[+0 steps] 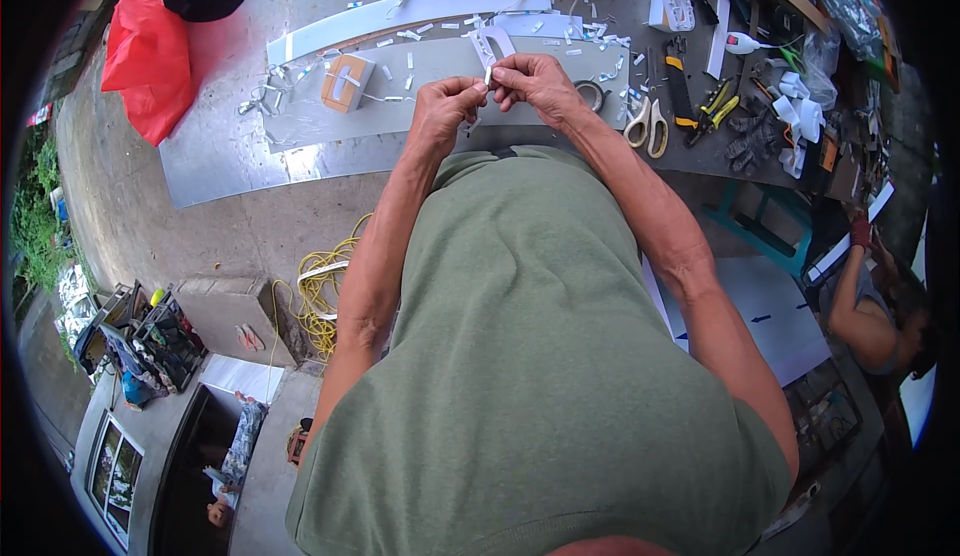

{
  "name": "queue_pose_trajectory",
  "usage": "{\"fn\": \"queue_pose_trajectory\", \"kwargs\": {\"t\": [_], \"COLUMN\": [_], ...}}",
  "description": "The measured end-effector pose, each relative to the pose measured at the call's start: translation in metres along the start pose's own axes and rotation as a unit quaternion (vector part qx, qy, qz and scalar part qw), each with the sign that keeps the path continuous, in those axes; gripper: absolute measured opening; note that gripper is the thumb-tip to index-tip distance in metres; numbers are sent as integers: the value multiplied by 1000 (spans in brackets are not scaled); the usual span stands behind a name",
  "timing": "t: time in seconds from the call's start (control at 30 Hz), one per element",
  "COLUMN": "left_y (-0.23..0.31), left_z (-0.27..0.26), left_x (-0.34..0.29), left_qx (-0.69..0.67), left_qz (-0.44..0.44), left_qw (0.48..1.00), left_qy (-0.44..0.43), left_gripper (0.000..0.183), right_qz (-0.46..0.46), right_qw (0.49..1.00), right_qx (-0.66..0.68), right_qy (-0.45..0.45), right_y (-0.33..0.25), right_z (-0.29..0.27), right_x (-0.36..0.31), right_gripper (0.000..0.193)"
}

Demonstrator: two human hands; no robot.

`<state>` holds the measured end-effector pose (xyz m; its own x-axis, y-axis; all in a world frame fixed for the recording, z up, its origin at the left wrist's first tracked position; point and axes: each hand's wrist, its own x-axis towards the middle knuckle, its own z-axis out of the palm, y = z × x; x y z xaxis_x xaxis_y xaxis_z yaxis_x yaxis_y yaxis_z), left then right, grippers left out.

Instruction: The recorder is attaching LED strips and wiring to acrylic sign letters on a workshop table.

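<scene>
Both hands meet over the worktable. My left hand [447, 109] pinches a small white piece [488, 75], which looks like one of the little light modules strewn about. My right hand [533, 87] grips its other side with thumb and fingers. Just beyond the fingertips lies a white rounded loop-shaped part [491, 44]. Left of my hands, a cardboard-faced block with a white edge [346, 83] has a thin white wire running from it toward my left hand. Many small white modules [409, 82] lie scattered around it.
A long white curved strip [410, 16] lies at the back. To the right are scissors [648, 126], a tape roll [592, 96], a yellow-black cutter knife [680, 86] and pliers [715, 116]. A red bag [148, 66] hangs over the left side. Another person [868, 306] works at far right.
</scene>
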<state>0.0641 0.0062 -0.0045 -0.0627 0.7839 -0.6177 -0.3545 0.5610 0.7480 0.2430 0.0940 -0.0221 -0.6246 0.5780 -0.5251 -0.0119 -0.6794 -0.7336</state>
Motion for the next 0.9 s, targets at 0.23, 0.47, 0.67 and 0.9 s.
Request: {"fn": "queue_pose_trajectory", "kwargs": {"t": [0.23, 0.47, 0.67, 0.9], "left_y": [3, 5, 0, 4], "left_z": [5, 13, 14, 13], "left_x": [-2, -3, 1, -1], "left_qx": [92, 220, 290, 229], "left_qz": [61, 102, 170, 104], "left_qw": [992, 964, 933, 965], "left_qy": [53, 110, 129, 78], "left_gripper": [22, 20, 19, 20], "right_qz": [3, -22, -37, -51], "right_qw": [998, 992, 985, 979], "right_qx": [-51, -104, -147, -180], "right_qy": [44, 67, 77, 82], "right_y": [-15, -13, -12, -14], "right_z": [8, 9, 9, 8], "right_x": [-9, -6, -3, -1], "right_gripper": [26, 23, 20, 17]}}
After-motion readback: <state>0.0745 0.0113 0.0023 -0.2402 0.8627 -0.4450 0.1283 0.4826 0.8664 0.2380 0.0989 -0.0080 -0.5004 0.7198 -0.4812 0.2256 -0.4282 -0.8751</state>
